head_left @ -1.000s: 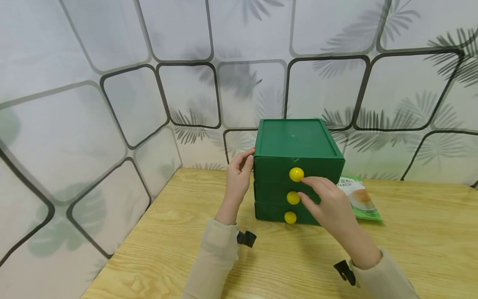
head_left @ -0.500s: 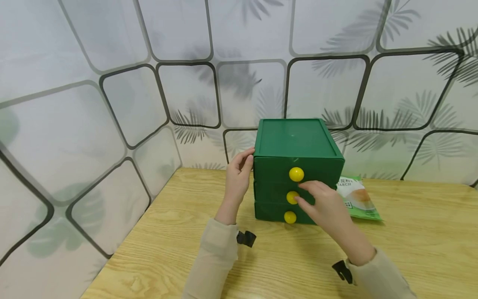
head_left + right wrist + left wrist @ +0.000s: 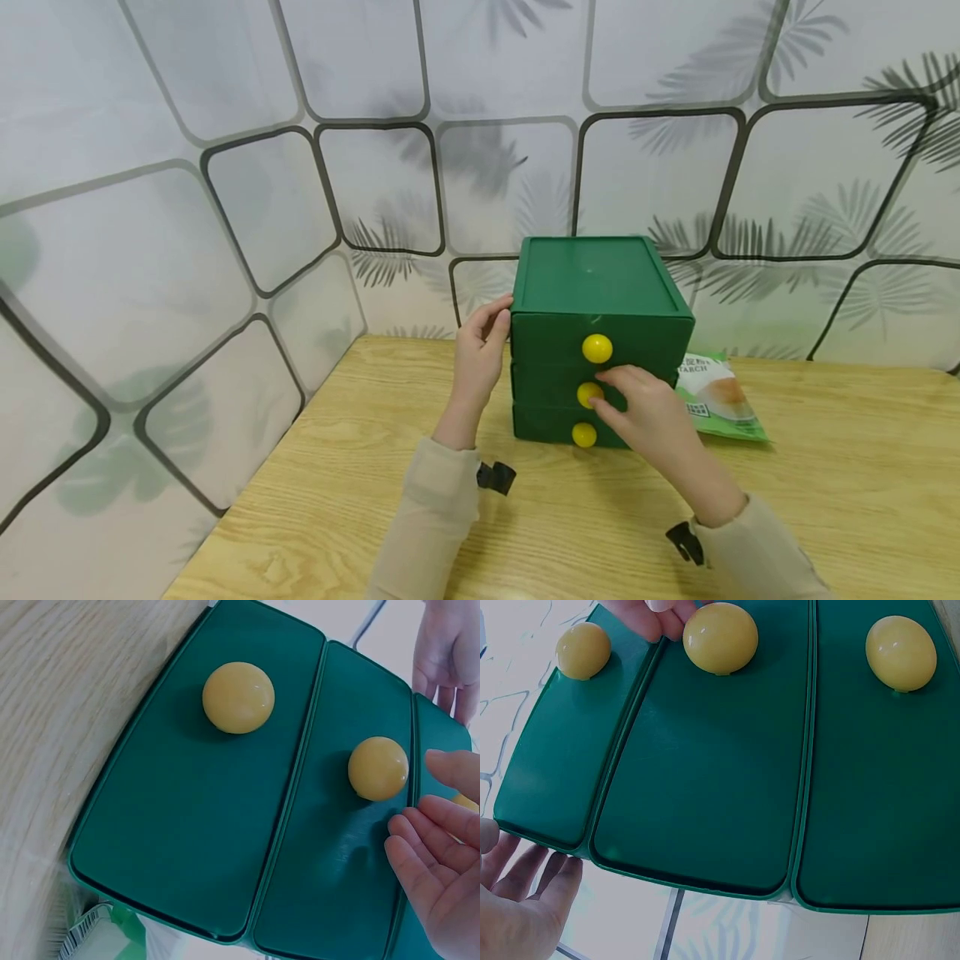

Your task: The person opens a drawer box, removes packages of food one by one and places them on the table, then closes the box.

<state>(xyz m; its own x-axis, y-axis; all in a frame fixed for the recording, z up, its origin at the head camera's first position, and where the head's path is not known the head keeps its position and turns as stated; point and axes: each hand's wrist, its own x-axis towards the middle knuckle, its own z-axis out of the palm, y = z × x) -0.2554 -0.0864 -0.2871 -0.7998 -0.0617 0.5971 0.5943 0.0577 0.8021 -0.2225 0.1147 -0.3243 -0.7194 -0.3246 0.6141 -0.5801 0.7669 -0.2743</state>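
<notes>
A green drawer box (image 3: 596, 279) with three stacked drawers stands on the table, each front bearing a round yellow knob. My left hand (image 3: 480, 358) rests its fingers along the box's left side near the top; in the left wrist view its fingertips (image 3: 559, 874) touch the upper drawer's edge. My right hand (image 3: 660, 417) is at the front, thumb and fingers parted beside the middle knob (image 3: 588, 395). In the right wrist view the fingers lie loosely extended right beside that knob (image 3: 379, 769). The top knob (image 3: 597, 348) and bottom knob (image 3: 584, 434) are untouched.
A green and white starch packet (image 3: 720, 396) lies right of the box, partly hidden behind it. The wooden table (image 3: 337, 492) spreads around the box. A patterned cloth backdrop (image 3: 502, 183) hangs close behind.
My right hand has moved down and slightly left, from between the top and middle knobs to beside the middle knob. My left hand stays at the box's side.
</notes>
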